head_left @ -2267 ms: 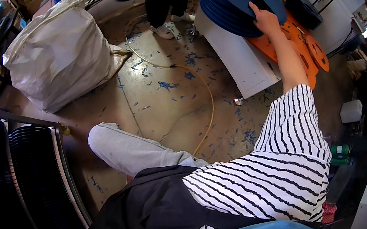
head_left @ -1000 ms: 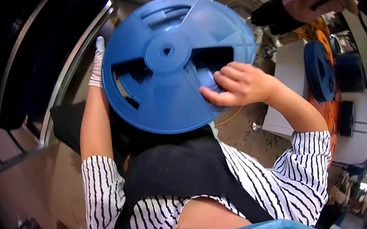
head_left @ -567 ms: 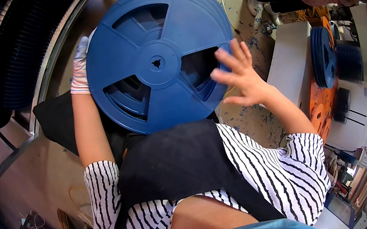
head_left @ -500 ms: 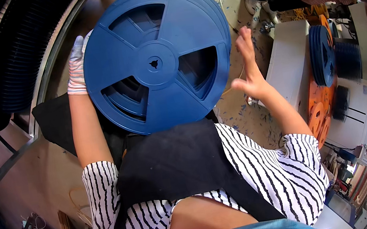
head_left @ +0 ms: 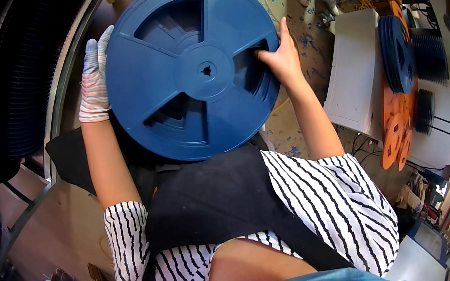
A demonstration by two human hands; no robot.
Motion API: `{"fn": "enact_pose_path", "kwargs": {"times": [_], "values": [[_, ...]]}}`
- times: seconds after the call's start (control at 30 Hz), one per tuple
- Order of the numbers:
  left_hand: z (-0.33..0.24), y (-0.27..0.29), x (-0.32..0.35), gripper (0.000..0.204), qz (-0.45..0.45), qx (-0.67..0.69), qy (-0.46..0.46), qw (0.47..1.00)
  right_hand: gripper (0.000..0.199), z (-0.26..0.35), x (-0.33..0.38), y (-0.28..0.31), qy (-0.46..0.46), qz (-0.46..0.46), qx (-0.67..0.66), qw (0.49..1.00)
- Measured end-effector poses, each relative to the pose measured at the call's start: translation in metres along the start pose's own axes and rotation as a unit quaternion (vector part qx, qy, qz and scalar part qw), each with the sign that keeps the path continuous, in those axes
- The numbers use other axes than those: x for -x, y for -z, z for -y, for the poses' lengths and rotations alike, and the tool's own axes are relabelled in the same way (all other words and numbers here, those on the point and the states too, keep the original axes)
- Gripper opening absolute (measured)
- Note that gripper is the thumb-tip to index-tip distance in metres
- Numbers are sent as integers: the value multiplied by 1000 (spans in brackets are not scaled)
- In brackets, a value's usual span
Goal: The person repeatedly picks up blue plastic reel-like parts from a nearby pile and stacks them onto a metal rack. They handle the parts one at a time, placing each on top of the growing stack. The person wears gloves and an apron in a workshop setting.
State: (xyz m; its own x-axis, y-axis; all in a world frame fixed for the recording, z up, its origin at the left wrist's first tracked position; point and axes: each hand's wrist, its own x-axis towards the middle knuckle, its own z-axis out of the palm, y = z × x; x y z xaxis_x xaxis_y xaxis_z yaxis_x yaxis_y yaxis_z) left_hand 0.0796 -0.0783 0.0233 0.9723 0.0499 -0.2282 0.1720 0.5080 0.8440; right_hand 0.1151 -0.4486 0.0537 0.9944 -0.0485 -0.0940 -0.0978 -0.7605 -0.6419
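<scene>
Right hand (head_left: 281, 59) back on reel (head_left: 192, 67), left hand (head_left: 92, 78) opposite

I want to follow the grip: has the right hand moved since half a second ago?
Yes. The right hand has gone from open air beside the blue reel onto its right rim, fingers in a cutout.

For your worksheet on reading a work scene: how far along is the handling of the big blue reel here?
Done: the large blue reel is off any stack and up in front of the person. In hand: the gloved left hand steadies its left rim, while the bare right hand grips through a cut-out at its right side. Left: it has not been set down anywhere; more blue reels and orange reels stand by the white cabinet.
</scene>
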Motion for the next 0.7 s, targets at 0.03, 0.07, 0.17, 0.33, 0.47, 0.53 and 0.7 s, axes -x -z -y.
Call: {"fn": "enact_pose_path", "kwargs": {"times": [0.03, 0.07, 0.17, 0.33, 0.47, 0.53, 0.7], "values": [[-1, -6, 0, 86, -23, -45, -8, 999, 100, -4, -11, 4, -22, -10, -1, 1000], [-6, -10, -1, 101, 17, -88, 10, 996, 80, -22, -23, 4, 30, -48, -8, 998], [2, -1, -5, 99, -4, -39, 22, 999, 50, 16, -34, 29, 14, -15, 85, 996], [5, -14, -5, 97, -8, -10, 35, 999, 47, 35, -64, 31, 100, -59, 198, 973], [6, -23, 3, 87, -18, 5, 36, 999, 47, 31, -74, 27, 114, -41, 157, 980], [6, -24, 5, 86, -12, -4, 23, 1000, 51, 21, -82, 25, 135, -22, 150, 979], [7, -30, 6, 85, 1, -13, -6, 1000, 85, 34, -98, 36, 48, 224, -47, 972]]}}
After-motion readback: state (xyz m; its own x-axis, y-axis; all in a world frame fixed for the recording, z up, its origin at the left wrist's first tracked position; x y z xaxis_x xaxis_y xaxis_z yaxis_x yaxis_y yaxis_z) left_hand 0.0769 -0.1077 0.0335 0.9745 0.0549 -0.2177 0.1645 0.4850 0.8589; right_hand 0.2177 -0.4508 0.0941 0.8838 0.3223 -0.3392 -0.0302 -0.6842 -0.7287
